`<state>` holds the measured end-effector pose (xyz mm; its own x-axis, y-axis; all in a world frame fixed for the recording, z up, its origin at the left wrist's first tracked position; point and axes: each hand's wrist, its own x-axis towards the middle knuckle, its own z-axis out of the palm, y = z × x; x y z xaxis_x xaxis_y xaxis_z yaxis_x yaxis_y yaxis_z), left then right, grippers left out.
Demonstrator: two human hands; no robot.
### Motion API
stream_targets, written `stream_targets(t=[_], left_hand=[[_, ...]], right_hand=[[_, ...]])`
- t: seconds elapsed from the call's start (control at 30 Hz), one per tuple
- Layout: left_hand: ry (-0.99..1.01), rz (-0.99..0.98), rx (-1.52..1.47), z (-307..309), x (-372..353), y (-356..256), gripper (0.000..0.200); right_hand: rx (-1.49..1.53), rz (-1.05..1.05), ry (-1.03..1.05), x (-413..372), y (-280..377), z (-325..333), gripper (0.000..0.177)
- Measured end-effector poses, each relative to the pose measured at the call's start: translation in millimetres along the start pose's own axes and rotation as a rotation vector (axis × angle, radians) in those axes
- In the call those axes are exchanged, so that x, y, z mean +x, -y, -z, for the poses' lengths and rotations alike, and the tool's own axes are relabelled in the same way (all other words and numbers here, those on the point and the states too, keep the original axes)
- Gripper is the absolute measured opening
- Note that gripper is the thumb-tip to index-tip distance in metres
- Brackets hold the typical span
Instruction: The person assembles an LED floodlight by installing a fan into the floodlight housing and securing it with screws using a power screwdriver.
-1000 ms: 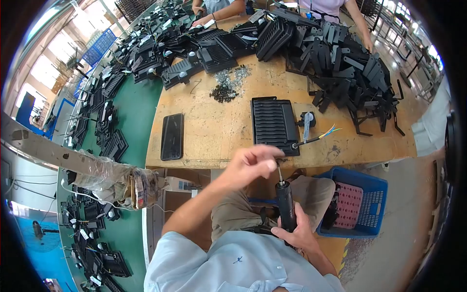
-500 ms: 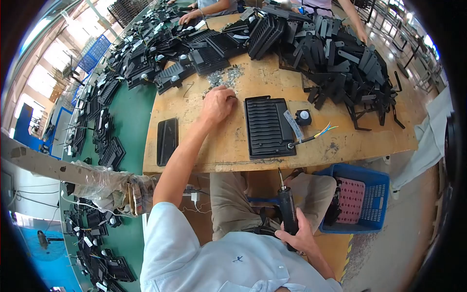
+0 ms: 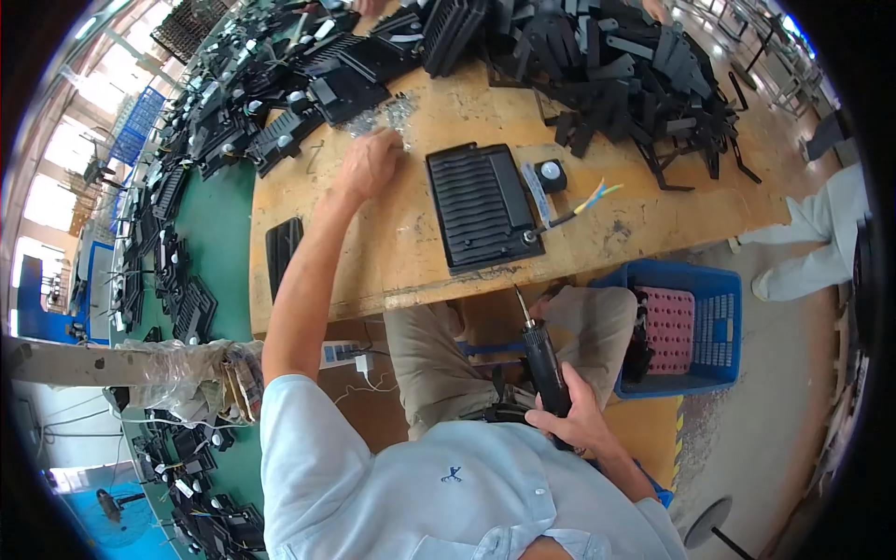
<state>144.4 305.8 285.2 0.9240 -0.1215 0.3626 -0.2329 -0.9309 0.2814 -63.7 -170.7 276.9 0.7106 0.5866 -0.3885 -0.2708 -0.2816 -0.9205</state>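
My right hand (image 3: 577,418) grips a black electric screwdriver (image 3: 539,359) over my lap, its bit pointing up toward the table edge. My left hand (image 3: 371,164) is stretched out across the wooden table (image 3: 392,252) and rests, fingers curled, at a small heap of screws (image 3: 385,114). A black ribbed lamp housing (image 3: 478,203) lies flat near the table's front edge, right of my left arm. A short cable with coloured wire ends (image 3: 583,201) and a small round black part (image 3: 553,175) lie beside the housing.
A dark flat panel (image 3: 282,250) lies at the table's left edge. Piles of black housings (image 3: 308,75) and brackets (image 3: 625,75) fill the far side. A blue crate (image 3: 695,327) stands on the floor to my right. Another person's legs (image 3: 812,247) are at the right.
My left hand went from the screwdriver bit out to the screw heap and has shifted a little further along it. The view tilted downward. The right hand keeps holding the screwdriver.
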Motion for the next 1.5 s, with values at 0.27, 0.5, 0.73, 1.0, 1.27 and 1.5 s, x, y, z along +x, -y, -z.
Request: stream_targets(t=[0.27,0.5,0.73,1.0,1.27,1.5], left_hand=[[-0.125,0.131,-0.099,15.9,-14.7,-0.5,0.012],[-0.092,0.097,0.009,18.2,-15.3,-13.4,0.018],[-0.086,0.052,-0.029,7.8,-4.6,-17.1,0.014],[0.123,0.087,0.068,8.7,15.0,-11.4,0.015],[0.001,0.054,0.116,20.8,9.7,-38.6,0.015],[-0.143,-0.285,-0.349,0.8,-27.2,-140.2,0.006]], right_hand=[[0.069,-0.038,0.022,6.5,-1.5,-2.4,0.06],[0.067,-0.03,0.032,9.4,0.1,-5.9,0.065],[0.069,0.008,0.021,11.7,-9.4,-4.3,0.059],[0.013,-0.002,-0.014,9.7,-7.3,-4.1,0.061],[0.083,-0.024,0.018,6.9,-1.2,-4.1,0.057],[0.237,-0.015,0.067,18.6,11.9,-1.2,0.055]])
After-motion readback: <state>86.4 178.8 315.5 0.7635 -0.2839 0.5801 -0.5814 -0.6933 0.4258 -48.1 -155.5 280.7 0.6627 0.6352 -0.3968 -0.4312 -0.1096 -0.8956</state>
